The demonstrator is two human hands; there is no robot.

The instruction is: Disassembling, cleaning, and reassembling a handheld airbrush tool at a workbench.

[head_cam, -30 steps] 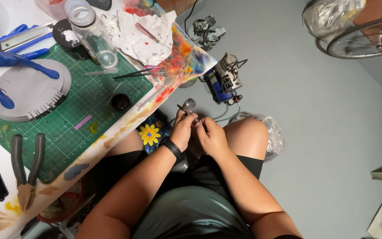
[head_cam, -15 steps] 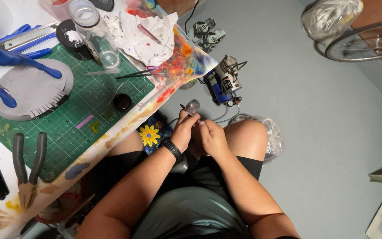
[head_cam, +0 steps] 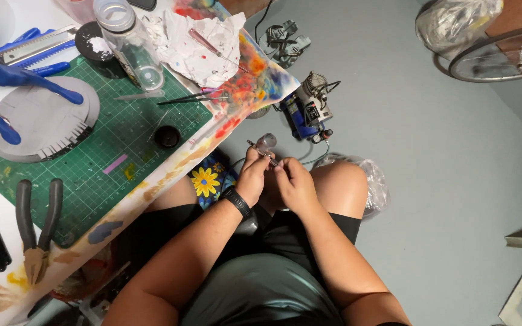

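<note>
Grey floor [head_cam: 430, 181] beyond table edge [head_cam: 212, 136]; both hands' fingers [head_cam: 261, 160] on airbrush [head_cam: 263, 150].

Clear plastic bag [head_cam: 457, 24] top right, another [head_cam: 370, 181] by knee — no labels/screens visible.

A shiny metal airbrush [head_cam: 262, 151] with a clear glass cup. Matt green rubbery cutting mat [head_cam: 122, 145]. Crumpled, paint-stained paper towel [head_cam: 197, 45]. Pliers [head_cam: 36, 232] with dull black plastic grips. Smooth grey floor [head_cam: 424, 151].

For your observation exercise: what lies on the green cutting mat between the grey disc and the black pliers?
In the head view, only bare mat lies between the grey disc and the black pliers.
</note>
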